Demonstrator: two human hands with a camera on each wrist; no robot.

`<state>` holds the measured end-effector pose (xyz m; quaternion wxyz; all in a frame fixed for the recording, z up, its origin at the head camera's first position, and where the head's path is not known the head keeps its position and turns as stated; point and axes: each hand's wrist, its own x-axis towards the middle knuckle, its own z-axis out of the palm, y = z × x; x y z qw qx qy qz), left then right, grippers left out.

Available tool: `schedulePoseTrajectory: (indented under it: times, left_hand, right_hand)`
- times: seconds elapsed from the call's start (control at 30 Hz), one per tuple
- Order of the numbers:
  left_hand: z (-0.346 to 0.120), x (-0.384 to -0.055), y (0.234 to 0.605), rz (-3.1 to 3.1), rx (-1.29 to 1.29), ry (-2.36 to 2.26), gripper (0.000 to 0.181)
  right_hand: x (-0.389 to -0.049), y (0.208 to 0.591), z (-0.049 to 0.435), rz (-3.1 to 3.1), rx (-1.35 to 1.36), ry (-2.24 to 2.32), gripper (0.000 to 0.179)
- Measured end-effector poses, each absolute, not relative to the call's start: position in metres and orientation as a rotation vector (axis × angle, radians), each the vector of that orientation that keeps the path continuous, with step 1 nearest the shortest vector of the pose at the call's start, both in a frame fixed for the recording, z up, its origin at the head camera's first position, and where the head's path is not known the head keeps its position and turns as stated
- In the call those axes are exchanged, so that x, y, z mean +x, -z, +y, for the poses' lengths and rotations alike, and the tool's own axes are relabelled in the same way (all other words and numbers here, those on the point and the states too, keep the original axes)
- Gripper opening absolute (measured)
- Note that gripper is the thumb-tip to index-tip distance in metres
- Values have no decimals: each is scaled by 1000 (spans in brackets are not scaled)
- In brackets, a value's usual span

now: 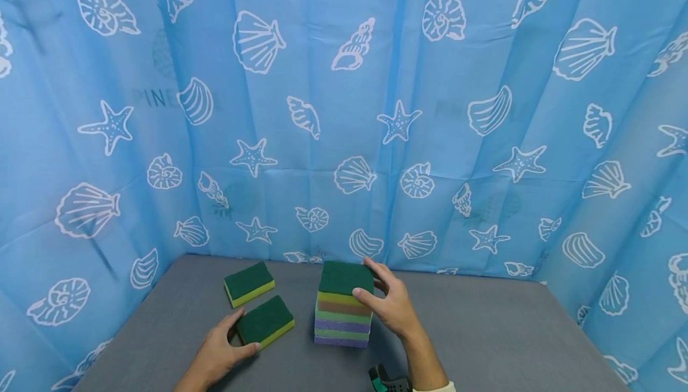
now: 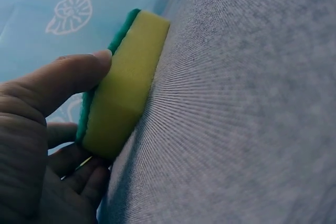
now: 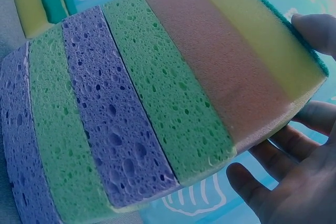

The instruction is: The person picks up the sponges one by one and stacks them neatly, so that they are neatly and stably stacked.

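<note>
On the grey table my left hand (image 1: 217, 347) holds a yellow sponge with a dark green scouring top (image 1: 265, 321), thumb at its near edge and fingers round the left end. In the left wrist view that sponge (image 2: 126, 77) lies flat against the cloth. My right hand (image 1: 396, 305) spans the right side of a sponge stack (image 1: 342, 325), thumb and forefinger at the near and far edges of the top yellow-and-green sponge (image 1: 344, 276). Below it the right wrist view shows a brownish-pink layer (image 3: 205, 51), then alternating green and purple porous sponges (image 3: 113, 114).
Another yellow-and-green sponge (image 1: 249, 281) lies farther back, left of the stack. A blue curtain with white shells (image 1: 344, 111) hangs behind and along both sides of the grey table (image 1: 484, 332). A dark device (image 1: 388, 380) sits at my right wrist.
</note>
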<state>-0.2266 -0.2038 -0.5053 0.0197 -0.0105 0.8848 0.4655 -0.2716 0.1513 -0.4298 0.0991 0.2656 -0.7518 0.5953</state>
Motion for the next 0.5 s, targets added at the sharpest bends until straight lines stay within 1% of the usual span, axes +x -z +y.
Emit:
schedulePoseTrajectory:
  times: [0.23,0.5]
  left_hand:
    - [-203,-227,502,2813,-26,-1309,97]
    - [-205,-224,503,2856,-28,-1363,92]
  right_hand:
    - [-270,429,151,-2222,772,-1760,60]
    - [-271,429,150,-2233,761,-1780,60]
